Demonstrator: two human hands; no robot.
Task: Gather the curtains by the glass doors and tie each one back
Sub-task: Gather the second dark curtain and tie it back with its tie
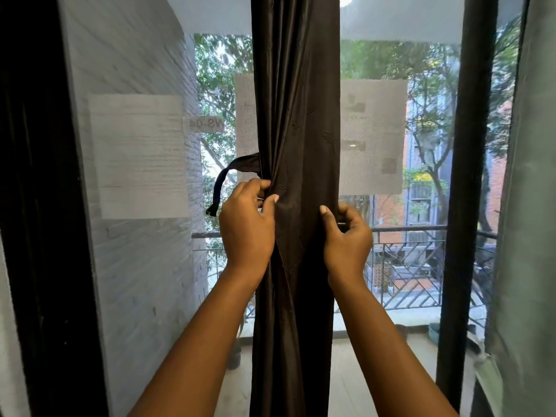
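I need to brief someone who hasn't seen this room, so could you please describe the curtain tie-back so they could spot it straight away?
Find the dark brown gathered curtain hanging before the glass doors. From its left edge, just above the left hand, a narrow black fabric strap loops out and dangles. Unlike the pale paper sheets on the glass, it is dark and limp.

Both hands, left (pixel 246 224) and right (pixel 346 236), grip the gathered dark curtain (pixel 296 115).

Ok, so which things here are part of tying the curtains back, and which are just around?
Part of the job:
dark curtain, gathered, gripped by the left hand and right hand
black tie-back strap hanging at its left
grey-green curtain, still loose

Just around:
paper sheets on the glass
balcony railing
green pot
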